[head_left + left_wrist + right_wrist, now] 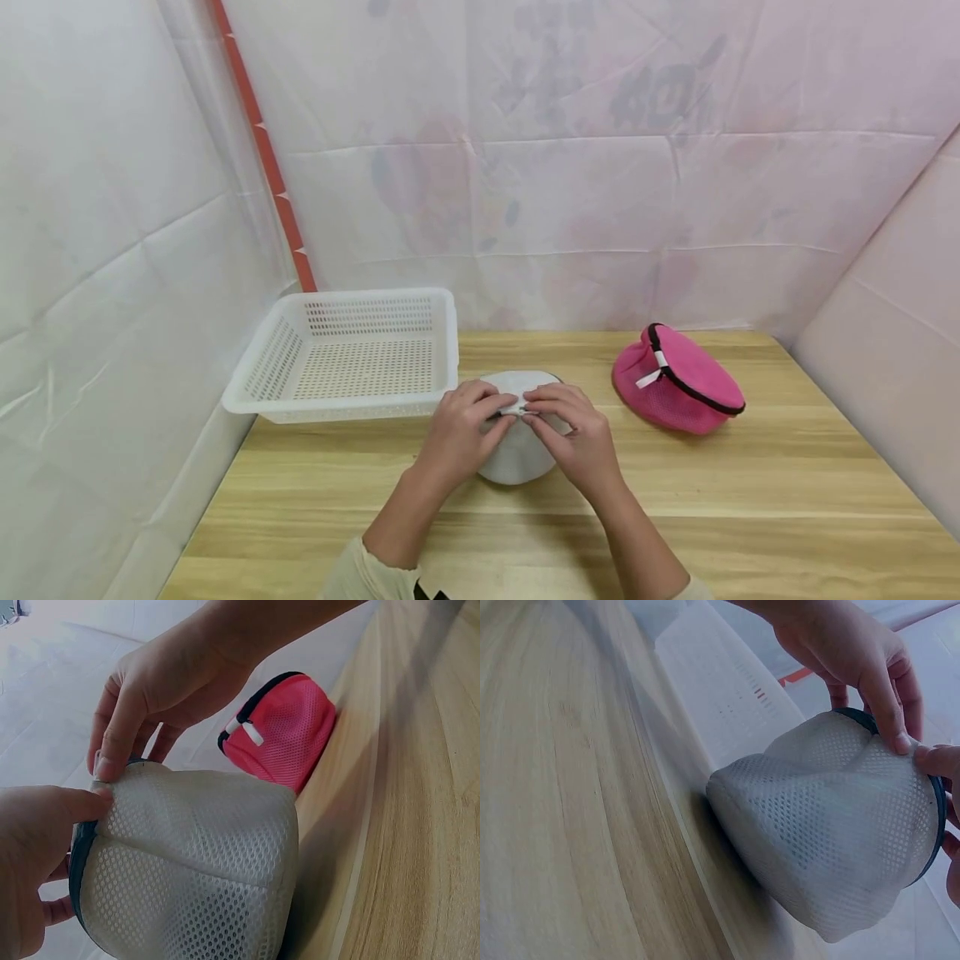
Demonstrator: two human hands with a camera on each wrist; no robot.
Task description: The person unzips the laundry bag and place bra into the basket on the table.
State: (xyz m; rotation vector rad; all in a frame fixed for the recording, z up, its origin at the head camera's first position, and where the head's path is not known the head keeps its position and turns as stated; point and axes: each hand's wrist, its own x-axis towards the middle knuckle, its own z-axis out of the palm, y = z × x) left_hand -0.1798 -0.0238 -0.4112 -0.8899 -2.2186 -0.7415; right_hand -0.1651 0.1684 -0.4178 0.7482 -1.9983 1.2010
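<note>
A white mesh laundry bag (517,467) with a dark zipper edge stands at the middle of the table, between both hands. My left hand (467,421) pinches its upper rim from the left with thumb and fingers. From the right, my right hand (576,433) pinches the same rim, the fingertips of both hands nearly meeting over a small white tab (516,408). In the left wrist view the bag's mesh side (195,862) bulges below the thumbs. The right wrist view shows the dark zipper (939,825) running along the rim, partly hidden by fingers.
A white perforated plastic basket (450,350) sits at the back left of the wooden table (720,508). Toward the back right lies a pink mesh bag (678,383) with a black zipper edge and white pull. White sheeting (570,200) hangs behind and at both sides.
</note>
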